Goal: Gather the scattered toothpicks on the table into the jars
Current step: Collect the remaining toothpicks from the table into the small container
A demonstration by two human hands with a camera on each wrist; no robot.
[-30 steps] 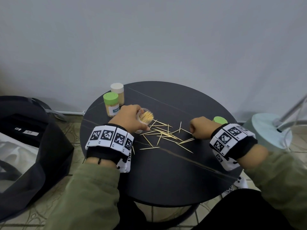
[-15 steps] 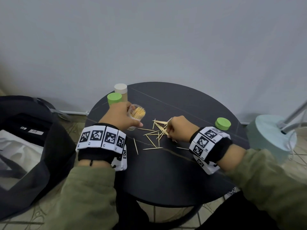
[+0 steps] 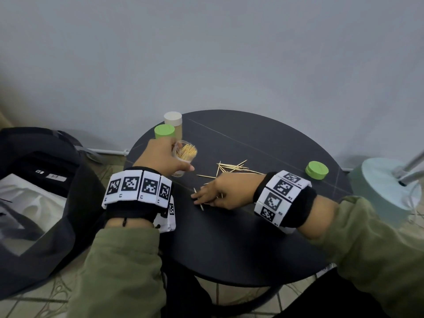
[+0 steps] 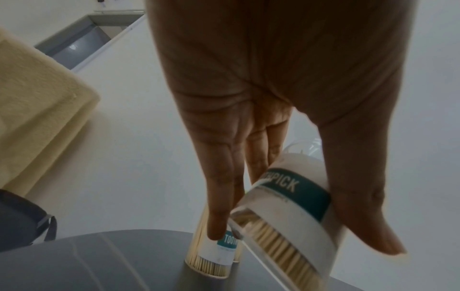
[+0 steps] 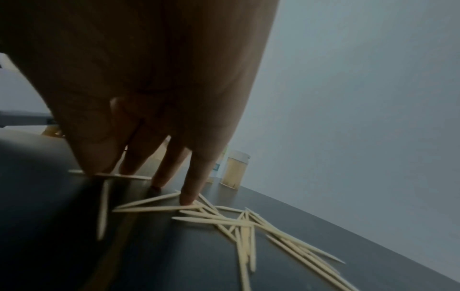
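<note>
An open jar [image 3: 184, 154], part filled with toothpicks, is held tilted above the left part of the round dark surface [image 3: 229, 237] by the left hand [image 3: 160, 157], whose fingers [image 4: 221, 196] and thumb are wrapped round its labelled wall. Behind that hand, near the far left edge, two closed jars are seen close together: one with a green lid [image 3: 164, 132] and one with a white lid [image 3: 173, 118]; both are packed with toothpicks.

The right hand [image 3: 226, 191] is laid low near the middle of the surface, its fingers [image 5: 196, 177] stretched out and fairly straight, with the tips pressed down on several loose toothpicks; nothing is gripped. The scattered toothpicks [image 3: 231, 168] are spread in a crossed heap just beyond that hand, toward the far edge, with a few single ones [image 3: 202, 206] at the fingertips on the near side. Some of the heap is covered by the right hand in the head view.

A loose green lid [image 3: 316, 169] is set near the right edge, well apart from the open jar. Beside the surface, a dark bag [image 3: 46, 180] is seen on the floor to the left, and a pale green lamp base [image 3: 378, 184] to the right. A plain grey wall [image 3: 206, 53] is behind the far edge.
</note>
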